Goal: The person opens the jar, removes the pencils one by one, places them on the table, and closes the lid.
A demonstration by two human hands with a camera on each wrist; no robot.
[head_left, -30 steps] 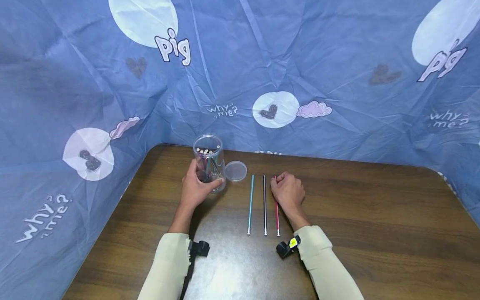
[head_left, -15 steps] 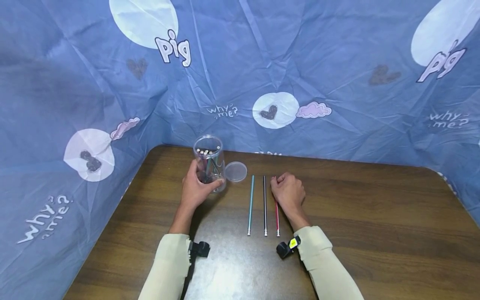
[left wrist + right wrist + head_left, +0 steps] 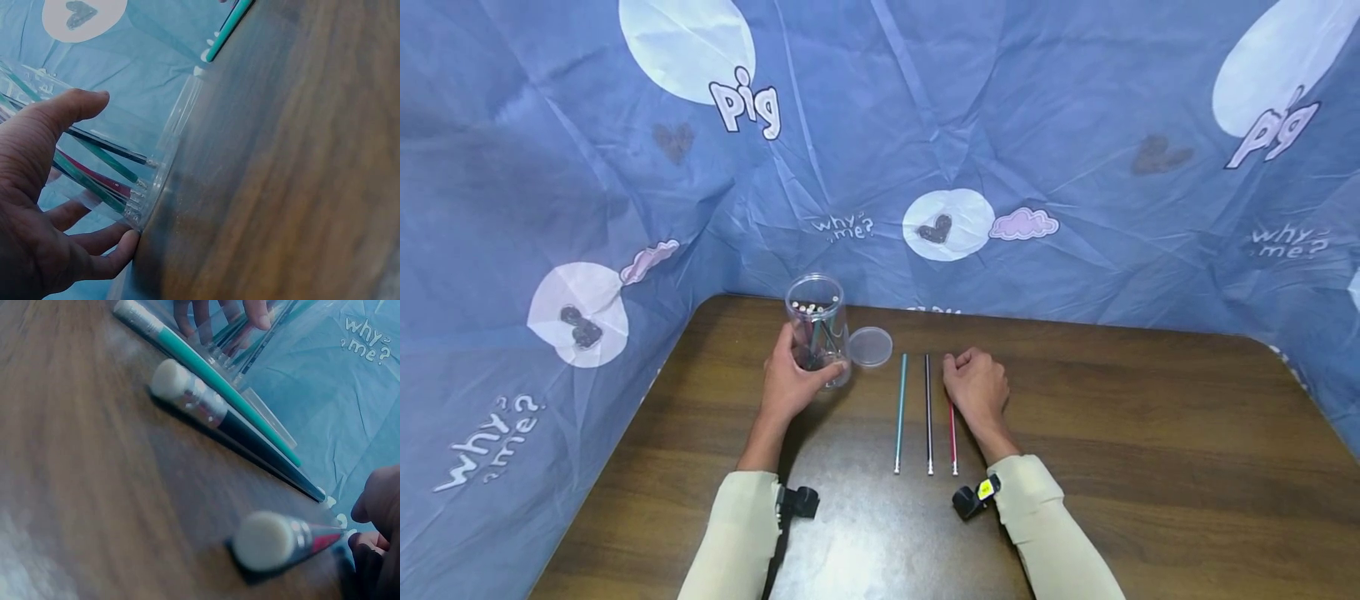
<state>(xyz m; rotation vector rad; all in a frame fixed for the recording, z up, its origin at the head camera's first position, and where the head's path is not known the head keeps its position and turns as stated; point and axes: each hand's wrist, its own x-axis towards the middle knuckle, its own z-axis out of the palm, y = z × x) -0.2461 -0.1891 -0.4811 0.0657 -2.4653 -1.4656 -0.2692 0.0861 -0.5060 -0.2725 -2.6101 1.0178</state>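
My left hand (image 3: 792, 377) grips a clear plastic jar (image 3: 841, 333) standing at the back left of the table, thumb on its near side and fingers round its left. Several pencils lean inside, white eraser ends up in the head view. On the table lie a teal pencil (image 3: 900, 417), a black pencil (image 3: 928, 417) and a red pencil (image 3: 953, 442), side by side, erasers toward me. My right hand (image 3: 979, 387) covers the far part of the red pencil, its curled fingers at that end. In the right wrist view, thumb and fingertips (image 3: 369, 540) meet the red pencil's far end.
A round clear lid (image 3: 871, 347) lies flat just right of the jar. The brown wooden table (image 3: 1150, 442) reaches far to the right. A blue printed cloth (image 3: 1060, 100) hangs behind and at the sides, close to the table's back edge.
The head view has tilted slightly, shifting the scene a little. Both hands, the jar and the pencils keep their places; the red pencil's far tip, visible earlier, is now hidden by the right hand.
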